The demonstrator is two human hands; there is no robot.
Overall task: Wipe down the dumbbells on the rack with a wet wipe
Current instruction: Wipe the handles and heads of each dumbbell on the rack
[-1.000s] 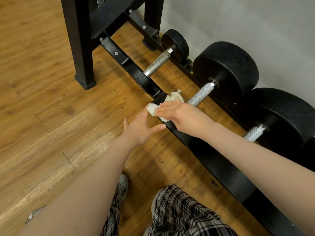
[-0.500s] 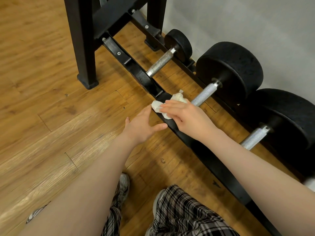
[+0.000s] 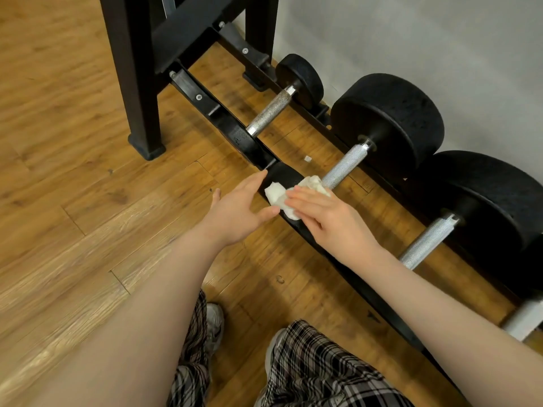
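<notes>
Three black dumbbells lie across a low black rack (image 3: 205,101): a small one (image 3: 299,74), a large middle one (image 3: 390,121) with a knurled metal handle (image 3: 345,165), and a large right one (image 3: 493,201). A crumpled white wet wipe (image 3: 279,195) lies on the near head of the middle dumbbell (image 3: 282,176). My right hand (image 3: 326,218) presses the wipe down with straight fingers. My left hand (image 3: 235,210) is spread beside that head, fingertips touching its left edge.
The rack's black upright leg (image 3: 138,83) stands on the wooden floor (image 3: 58,142) to the left. A grey wall (image 3: 411,39) runs right behind the dumbbells. My plaid-trousered legs and shoes (image 3: 214,321) are at the bottom. A white dumbbell end (image 3: 526,318) shows at far right.
My right hand has slid the wipe slightly over the near dumbbell head. The camera view shifted a little; my left hand stays beside the head.
</notes>
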